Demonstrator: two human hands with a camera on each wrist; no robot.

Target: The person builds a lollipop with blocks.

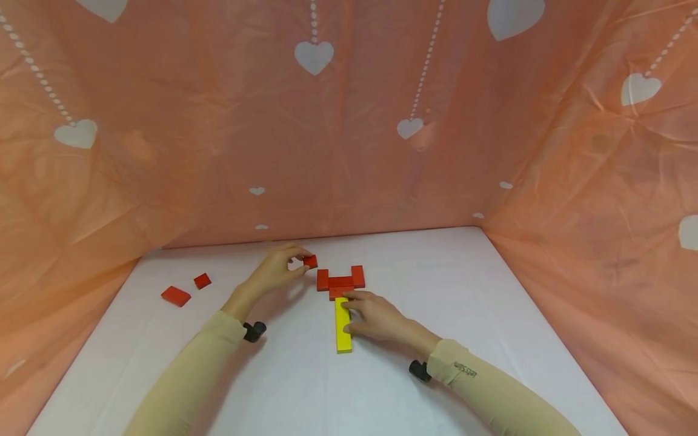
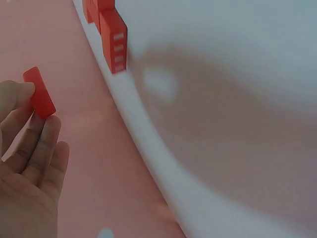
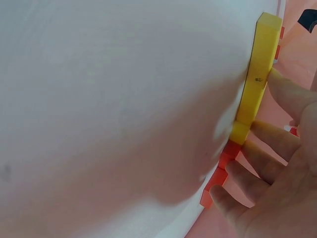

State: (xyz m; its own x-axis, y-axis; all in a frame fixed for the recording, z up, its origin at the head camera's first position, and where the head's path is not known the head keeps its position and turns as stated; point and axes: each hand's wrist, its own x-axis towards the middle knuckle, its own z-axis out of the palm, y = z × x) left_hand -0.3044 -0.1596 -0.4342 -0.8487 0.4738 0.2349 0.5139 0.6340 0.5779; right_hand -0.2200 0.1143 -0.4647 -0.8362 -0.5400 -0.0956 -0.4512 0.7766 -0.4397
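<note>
My left hand (image 1: pixel 274 269) pinches a small red block (image 1: pixel 310 261) between thumb and fingertips, held above the table behind the red arrangement. The left wrist view shows this red block as a thin slab at the fingertips. A long yellow bar (image 1: pixel 343 330) lies front to back on the table, with a crosswise line near its far end in the right wrist view. Beside it, my right hand (image 1: pixel 378 316) rests its extended fingers and thumb along the bar. Beyond the bar's far end, several red blocks (image 1: pixel 341 282) form a U shape with a stem, one fingertip near them.
On the left of the white-covered table (image 1: pixel 262 387) lie a red rectangular block (image 1: pixel 176 296) and a smaller red block (image 1: pixel 202 281). Pink fabric (image 1: pixel 349 151) with white hearts hangs around the back and sides. A black wrist camera (image 1: pixel 254 331) is on the left wrist.
</note>
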